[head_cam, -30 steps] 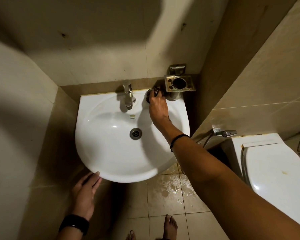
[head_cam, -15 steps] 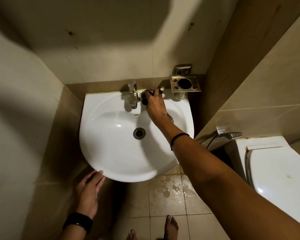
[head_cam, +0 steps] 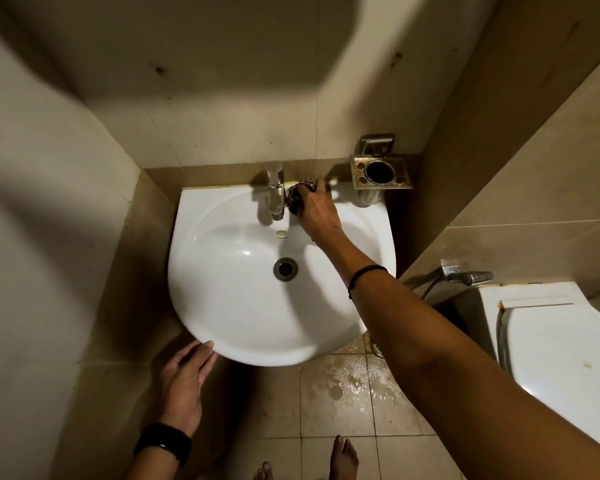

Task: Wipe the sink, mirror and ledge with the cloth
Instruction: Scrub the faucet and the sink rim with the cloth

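A white round sink (head_cam: pixel 236 313) hangs on the tiled back wall, with a chrome tap (head_cam: pixel 275 192) at its rear and a drain (head_cam: pixel 285 268) in the bowl. My right hand (head_cam: pixel 316 211) grips a dark bunched cloth (head_cam: pixel 297 197) and presses it on the sink's back rim, right beside the tap. My left hand (head_cam: pixel 184 379) hangs with straight fingers under the sink's front left edge, fingertips at the rim. A narrow tan ledge (head_cam: pixel 215 176) runs behind the sink. No mirror is in view.
A metal cup holder (head_cam: pixel 381 173) is fixed to the wall right of the tap. A toilet (head_cam: pixel 551 348) stands at the right with a spray hose (head_cam: pixel 468 277) on the wall beside it. The floor tiles (head_cam: pixel 357 382) under the sink are wet. My bare feet show at the bottom.
My right hand slid the cloth leftward along the sink's back rim, from near the cup holder to right beside the tap. My left hand stayed under the front edge.
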